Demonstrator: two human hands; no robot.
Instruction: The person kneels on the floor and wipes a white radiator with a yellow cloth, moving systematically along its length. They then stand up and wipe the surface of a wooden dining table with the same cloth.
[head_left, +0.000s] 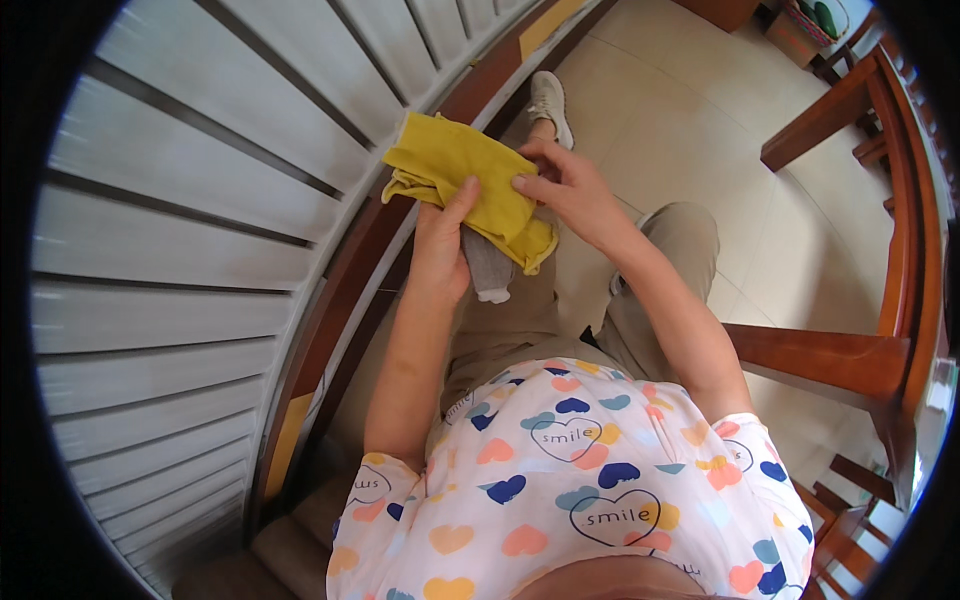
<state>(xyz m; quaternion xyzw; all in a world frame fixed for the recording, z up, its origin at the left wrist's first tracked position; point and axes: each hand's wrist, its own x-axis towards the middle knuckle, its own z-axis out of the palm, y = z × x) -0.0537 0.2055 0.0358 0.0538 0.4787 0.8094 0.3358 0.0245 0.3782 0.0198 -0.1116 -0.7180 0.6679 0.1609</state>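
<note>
A folded yellow cloth with wavy edges is held up in front of me, above my lap. My left hand grips it from below, the thumb pressed on its upper face. Under the cloth hangs a grey piece of fabric with a white end, beside my left palm; most of it is hidden. My right hand pinches the cloth's right edge between thumb and fingers. Whether the grey piece is joined to the yellow one, I cannot tell.
On the left runs a bed-like frame of light slats with a dark wooden rail. Wooden furniture legs stand on the right over the tiled floor. A woven basket with green items is at the far right.
</note>
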